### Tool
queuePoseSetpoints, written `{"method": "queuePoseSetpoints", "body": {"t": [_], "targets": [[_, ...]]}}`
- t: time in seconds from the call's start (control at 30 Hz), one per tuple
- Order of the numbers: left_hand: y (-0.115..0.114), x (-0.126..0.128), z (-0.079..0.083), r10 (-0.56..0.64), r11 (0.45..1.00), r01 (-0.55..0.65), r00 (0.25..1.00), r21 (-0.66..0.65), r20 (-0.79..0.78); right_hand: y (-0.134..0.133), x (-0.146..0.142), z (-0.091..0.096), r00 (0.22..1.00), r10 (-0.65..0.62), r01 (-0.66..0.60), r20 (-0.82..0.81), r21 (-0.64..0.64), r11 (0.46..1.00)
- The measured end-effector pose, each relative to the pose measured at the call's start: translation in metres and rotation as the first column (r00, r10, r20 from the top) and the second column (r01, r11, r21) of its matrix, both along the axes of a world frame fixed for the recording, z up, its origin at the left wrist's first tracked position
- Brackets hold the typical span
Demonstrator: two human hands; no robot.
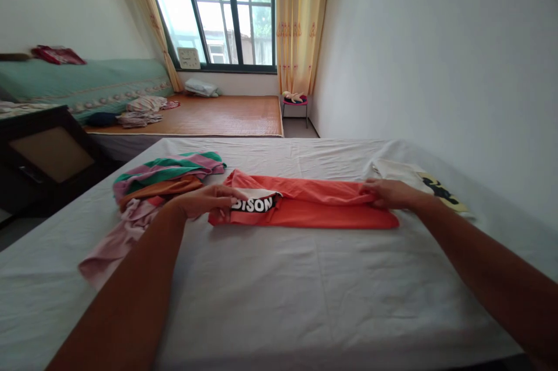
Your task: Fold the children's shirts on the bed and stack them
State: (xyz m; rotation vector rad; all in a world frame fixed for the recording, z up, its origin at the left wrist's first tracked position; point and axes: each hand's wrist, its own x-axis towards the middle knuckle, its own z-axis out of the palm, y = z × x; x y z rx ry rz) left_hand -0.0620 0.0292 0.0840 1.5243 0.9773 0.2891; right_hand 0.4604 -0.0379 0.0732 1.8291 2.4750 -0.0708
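An orange-red shirt (322, 215) lies folded into a long strip across the white sheet, with a black and white lettered patch showing near its left end. My left hand (215, 201) pinches the cloth at that end, beside the lettering. At the other end, my right hand (386, 193) has its fingers closed on the upper layer of the same shirt. Left of the shirt is a loose pile holding a green and pink striped garment (174, 168), a brown garment (163, 189) and a pink garment (117, 234). A white folded garment (399, 171) with a yellow and black print lies beyond my right hand.
The white sheet (261, 301) covers the bed in front of me. Farther back stands another bed with a brown mat (231, 115) and crumpled clothes (143, 109). A dark cabinet (47, 150) is at left, a small stool (295, 101) by the curtain, a wall at right.
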Motion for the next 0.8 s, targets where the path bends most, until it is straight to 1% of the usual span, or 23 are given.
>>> {"method": "queuePoseSetpoints", "body": {"t": [0.03,0.07,0.1,0.17,0.23,0.27,0.3,0.33,0.37,0.4,0.43,0.47,0.5,0.53,0.57,0.6,0.63,0.67,0.7,0.73,0.8], "targets": [[-0.002,-0.002,0.000,-0.059,0.998,0.057,0.995,-0.025,-0.081,-0.004,-0.001,-0.001,0.999,0.005,-0.008,-0.039,-0.060,0.998],[-0.003,-0.004,0.000,-0.090,0.996,0.085,0.987,-0.039,-0.133,-0.006,-0.001,0.000,0.997,-0.008,0.000,-0.077,-0.099,0.995],[-0.004,-0.006,0.001,-0.098,0.995,0.093,0.983,-0.040,-0.156,-0.006,-0.001,0.002,0.994,-0.035,0.022,-0.104,-0.120,0.992],[-0.005,-0.010,0.001,-0.081,0.997,0.078,0.985,-0.022,-0.151,-0.002,-0.001,0.007,0.990,-0.095,0.079,-0.106,-0.141,0.987],[-0.002,-0.014,-0.001,-0.043,0.999,0.046,0.990,0.022,-0.137,0.006,-0.005,0.012,0.990,-0.123,0.112,-0.062,-0.151,0.982],[0.001,-0.016,-0.003,-0.005,0.998,0.015,0.991,0.067,-0.136,0.009,-0.009,0.013,0.992,-0.120,0.112,-0.043,-0.149,0.982],[0.005,-0.017,-0.007,0.050,0.990,-0.031,0.990,0.137,-0.135,0.012,-0.016,0.014,0.994,-0.107,0.101,-0.036,-0.141,0.985],[0.010,-0.017,-0.011,0.120,0.968,-0.088,0.985,0.234,-0.127,0.015,-0.026,0.015,0.995,-0.087,0.081,-0.043,-0.121,0.989],[0.016,-0.016,-0.016,0.186,0.926,-0.136,0.976,0.352,-0.112,0.016,-0.039,0.015,0.997,-0.054,0.048,-0.063,-0.088,0.995],[0.021,-0.015,-0.021,0.238,0.861,-0.167,0.967,0.481,-0.090,0.017,-0.056,0.014,0.995,-0.008,0.004,-0.097,-0.044,0.999],[0.026,-0.012,-0.027,0.264,0.779,-0.168,0.962,0.604,-0.073,0.017,-0.075,0.013,0.989,0.049,-0.049,-0.140,0.005,0.999],[0.030,-0.010,-0.032,0.260,0.693,-0.133,0.963,0.709,-0.074,0.015,-0.098,0.012,0.972,0.133,-0.126,-0.191,0.048,0.991],[0.033,-0.007,-0.037,0.235,0.611,-0.066,0.967,0.789,-0.101,0.013,-0.122,0.010,0.943,0.221,-0.204,-0.248,0.089,0.975],[0.035,-0.004,-0.041,0.197,0.542,0.019,0.969,0.840,-0.149,0.010,-0.146,0.007,0.904,0.310,-0.286,-0.296,0.123,0.950],[0.037,-0.001,-0.045,0.160,0.491,0.106,0.965,0.865,-0.210,0.007,-0.170,0.003,0.861,0.399,-0.364,-0.316,0.166,0.917],[0.038,0.001,-0.049,0.131,0.453,0.182,0.955,0.872,-0.268,0.005,-0.193,-0.001,0.818,0.486,-0.445,-0.308,0.196,0.874],[0.038,0.002,-0.052,0.108,0.428,0.243,0.942,0.870,-0.317,0.003,-0.213,-0.005,0.789,0.540,-0.496,-0.294,0.216,0.841],[0.039,0.003,-0.054,0.097,0.410,0.282,0.932,0.868,-0.349,0.002,-0.231,-0.011,0.777,0.565,-0.515,-0.278,0.236,0.824],[0.040,0.003,-0.056,0.094,0.395,0.301,0.926,0.868,-0.364,0.001,-0.244,-0.016,0.779,0.570,-0.515,-0.262,0.253,0.819],[0.040,0.002,-0.058,0.094,0.387,0.309,0.924,0.869,-0.371,0.002,-0.254,-0.022,0.789,0.557,-0.496,-0.257,0.267,0.826],[0.041,-0.001,-0.058,0.086,0.386,0.311,0.925,0.869,-0.369,0.005,-0.264,-0.032,0.799,0.518,-0.444,-0.305,0.282,0.850]]}}
